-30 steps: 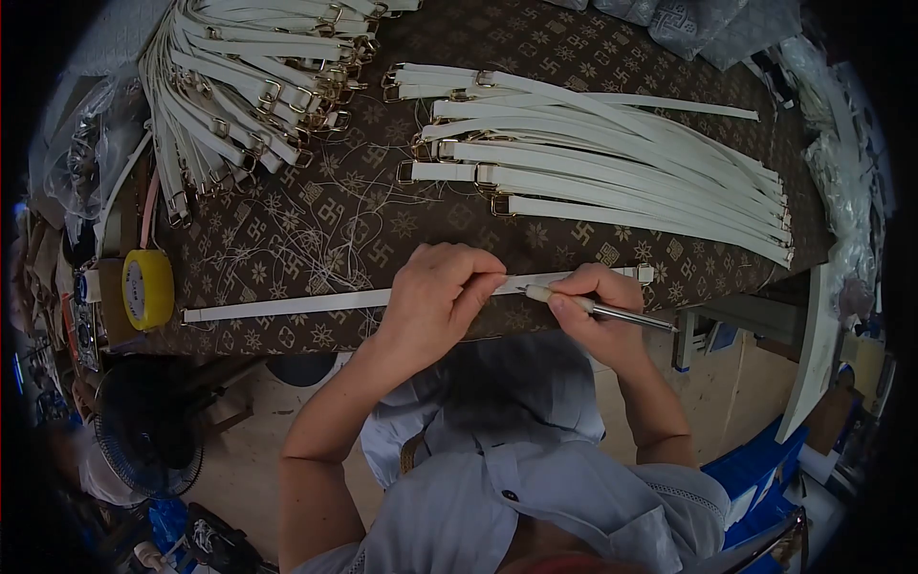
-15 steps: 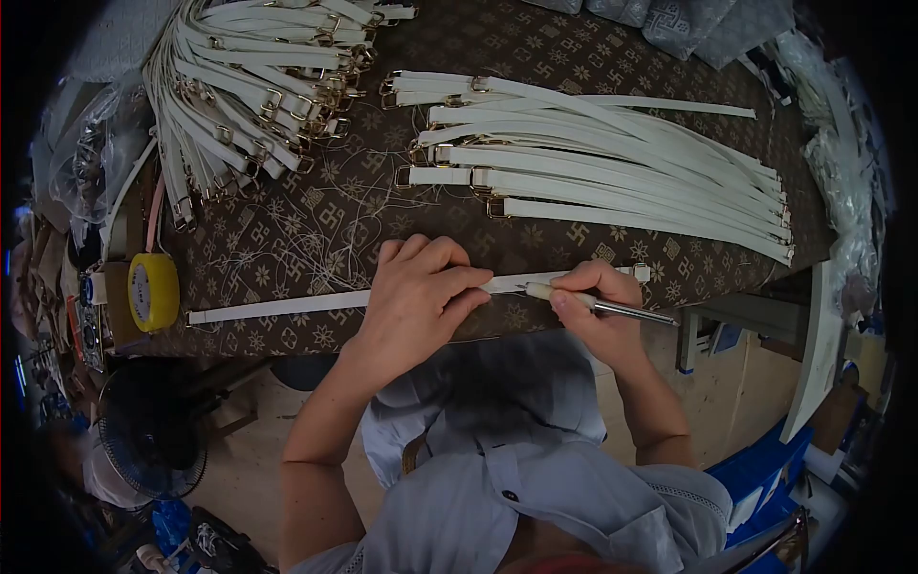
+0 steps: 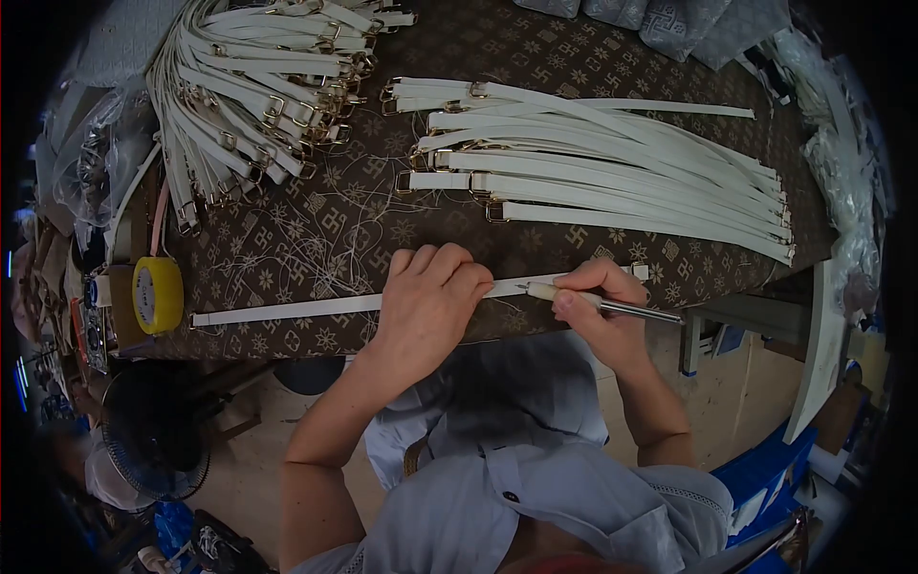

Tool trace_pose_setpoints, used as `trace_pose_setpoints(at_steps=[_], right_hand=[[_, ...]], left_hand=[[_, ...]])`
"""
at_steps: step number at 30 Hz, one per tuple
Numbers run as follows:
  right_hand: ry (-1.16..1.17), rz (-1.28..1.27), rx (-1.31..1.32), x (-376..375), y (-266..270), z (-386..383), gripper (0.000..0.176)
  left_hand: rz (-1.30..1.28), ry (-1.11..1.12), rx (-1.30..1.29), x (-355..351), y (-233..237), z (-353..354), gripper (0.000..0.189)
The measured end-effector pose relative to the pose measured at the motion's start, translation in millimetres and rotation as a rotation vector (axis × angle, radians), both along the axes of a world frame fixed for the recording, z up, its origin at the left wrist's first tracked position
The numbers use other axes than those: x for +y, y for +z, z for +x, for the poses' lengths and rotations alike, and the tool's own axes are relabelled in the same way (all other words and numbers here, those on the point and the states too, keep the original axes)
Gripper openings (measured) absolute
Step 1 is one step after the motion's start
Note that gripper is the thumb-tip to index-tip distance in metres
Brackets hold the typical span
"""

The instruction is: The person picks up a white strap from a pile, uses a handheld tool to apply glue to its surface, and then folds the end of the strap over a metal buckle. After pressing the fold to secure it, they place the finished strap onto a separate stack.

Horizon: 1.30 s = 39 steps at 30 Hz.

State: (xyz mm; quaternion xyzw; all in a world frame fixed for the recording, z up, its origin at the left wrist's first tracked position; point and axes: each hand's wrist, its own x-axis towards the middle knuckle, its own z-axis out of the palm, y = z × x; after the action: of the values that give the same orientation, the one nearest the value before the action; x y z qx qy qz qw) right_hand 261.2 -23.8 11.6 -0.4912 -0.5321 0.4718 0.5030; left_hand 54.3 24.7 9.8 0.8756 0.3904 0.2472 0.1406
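Observation:
A single white strap [image 3: 287, 312] lies across the near edge of the cloth-covered table. My left hand [image 3: 426, 301] is over its middle, thumb and fingers pinched on it. In my right hand [image 3: 604, 308] is a slim pen-like tool [image 3: 636, 311] with a pale grip and a shiny metal barrel. Its fine tip points left, close over the strap and a short way from my left fingertips. The strap's right end, with a small loop [image 3: 639, 273], shows beyond my right hand.
White buckled straps [image 3: 612, 163] lie in a row behind my hands. A larger bundle of straps [image 3: 239, 105] fills the back left. Loose threads [image 3: 296, 249] litter the patterned cloth [image 3: 535, 239]. Yellow tape [image 3: 158, 295] stands at the left edge; a black fan [image 3: 153, 435] is below.
My left fingers have drawn together on the strap, and that hand sits slightly further right. My right hand keeps the tool in nearly the same place.

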Motion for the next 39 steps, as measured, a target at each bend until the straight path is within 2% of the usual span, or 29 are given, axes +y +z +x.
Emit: trace_pose_setpoints(at_steps=[3,6,12,18,27,39], right_hand=[[0.034,0.058,-0.027,5,7,0,0.009],[0.089,0.014,-0.065,13,-3,-3,0.009],[0.054,-0.041,-0.015,9,-6,-7,0.010],[0.045,-0.004,-0.180,12,-1,-2,0.010],[0.133,0.031,-0.181,12,-5,-2,0.009],[0.130,0.029,-0.209,12,-5,-5,0.008]], left_hand=[[0.079,-0.002,0.012,-2,-4,1,0.013],[0.098,0.015,0.015,-3,-3,0,0.016],[0.023,-0.019,-0.032,-3,-9,-2,0.020],[0.014,-0.015,-0.033,-2,-6,-2,0.019],[-0.013,-0.016,-0.040,0,-6,-2,0.019],[-0.033,-0.014,-0.054,0,-7,-3,0.017]])
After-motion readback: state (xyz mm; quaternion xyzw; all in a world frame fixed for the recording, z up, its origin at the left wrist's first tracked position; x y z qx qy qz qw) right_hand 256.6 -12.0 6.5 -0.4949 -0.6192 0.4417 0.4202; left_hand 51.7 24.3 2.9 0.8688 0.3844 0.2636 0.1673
